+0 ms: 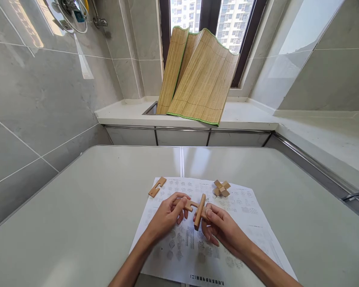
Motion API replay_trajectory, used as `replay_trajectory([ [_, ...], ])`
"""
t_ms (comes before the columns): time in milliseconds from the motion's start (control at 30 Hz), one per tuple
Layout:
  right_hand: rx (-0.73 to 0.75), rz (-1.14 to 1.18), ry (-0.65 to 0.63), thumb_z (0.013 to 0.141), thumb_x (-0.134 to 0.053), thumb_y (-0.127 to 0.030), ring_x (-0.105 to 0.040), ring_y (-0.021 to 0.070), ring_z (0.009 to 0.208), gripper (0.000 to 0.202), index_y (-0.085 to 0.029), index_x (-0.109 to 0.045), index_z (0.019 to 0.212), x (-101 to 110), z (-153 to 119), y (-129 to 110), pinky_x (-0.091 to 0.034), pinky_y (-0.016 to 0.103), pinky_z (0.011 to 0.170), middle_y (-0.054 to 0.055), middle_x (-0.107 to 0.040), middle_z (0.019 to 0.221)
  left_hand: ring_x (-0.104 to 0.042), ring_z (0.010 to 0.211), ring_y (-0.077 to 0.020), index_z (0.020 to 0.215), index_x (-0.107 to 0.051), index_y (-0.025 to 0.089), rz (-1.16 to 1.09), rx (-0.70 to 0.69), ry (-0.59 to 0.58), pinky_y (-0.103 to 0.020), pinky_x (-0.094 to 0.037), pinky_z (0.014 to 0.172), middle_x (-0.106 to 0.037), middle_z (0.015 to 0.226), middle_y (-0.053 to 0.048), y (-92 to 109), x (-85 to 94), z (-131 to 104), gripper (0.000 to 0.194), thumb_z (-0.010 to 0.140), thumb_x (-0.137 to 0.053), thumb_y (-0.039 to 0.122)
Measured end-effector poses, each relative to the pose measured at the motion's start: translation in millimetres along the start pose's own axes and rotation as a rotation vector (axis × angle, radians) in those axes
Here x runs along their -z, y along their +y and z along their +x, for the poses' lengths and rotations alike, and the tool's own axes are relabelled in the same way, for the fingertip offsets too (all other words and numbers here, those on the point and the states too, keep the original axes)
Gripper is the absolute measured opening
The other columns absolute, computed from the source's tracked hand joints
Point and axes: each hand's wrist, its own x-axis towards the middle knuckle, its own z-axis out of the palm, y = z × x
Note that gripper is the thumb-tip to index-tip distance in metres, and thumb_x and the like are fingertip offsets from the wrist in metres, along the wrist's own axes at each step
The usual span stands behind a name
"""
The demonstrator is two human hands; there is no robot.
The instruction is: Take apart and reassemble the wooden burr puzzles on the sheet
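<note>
Between thumb and fingers, my left hand [172,211] grips a flat notched wooden puzzle piece [190,205] by its left end. A second wooden puzzle piece [200,212], bar-shaped and seen on edge, stands crosswise at the first one's right side; my right hand [219,223] pinches wood just right of this bar. Whether the pieces are interlocked, I cannot tell. Under both hands lies a white instruction sheet [239,239] printed with small diagrams. Another notched wooden piece [157,187] rests at its top left corner. An assembled cross-shaped wooden puzzle [221,188] sits near its top right.
The sheet lies on a pale table [77,207] with a seam down its middle. Behind it runs a white ledge [131,113], where a folded bamboo mat [200,75] leans against the window. Grey tiled walls [48,99] rise at the sides.
</note>
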Motion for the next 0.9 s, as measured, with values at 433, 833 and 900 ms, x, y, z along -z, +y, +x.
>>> replay_trajectory([
  [433,-0.042,0.06,0.014,0.09,-0.076,-0.057,-0.062,0.0093,0.045,0.056,-0.021,-0.053,0.127,6,1,-6,-0.036,0.014,0.036,0.007,-0.078,0.087,-0.04,0.055,-0.0082,0.104,-0.064,0.019,-0.221,0.077,0.015,-0.021,-0.029,0.053,-0.056,0.069,0.003,-5,-3.4,2,0.041,0.093,-0.067,0.059],
  [833,-0.055,0.078,0.044,0.095,-0.07,-0.052,-0.051,0.0105,0.03,0.056,-0.019,-0.048,0.135,12,1,-7,-0.03,0.013,0.031,-0.002,-0.067,0.048,-0.035,0.05,-0.0067,0.111,-0.063,0.018,-0.225,0.043,0.031,-0.021,-0.024,0.048,-0.055,0.065,0.005,-11,-5.6,4,0.043,0.095,-0.065,0.057],
  [900,-0.054,0.059,0.043,0.093,-0.072,-0.052,-0.048,0.0101,0.029,0.063,-0.018,-0.046,0.138,11,0,-9,-0.028,0.014,0.03,-0.002,-0.067,0.047,-0.036,0.051,-0.0069,0.111,-0.063,0.018,-0.228,0.049,0.028,-0.021,-0.025,0.048,-0.056,0.066,0.004,-12,-5.1,5,0.043,0.095,-0.065,0.057],
])
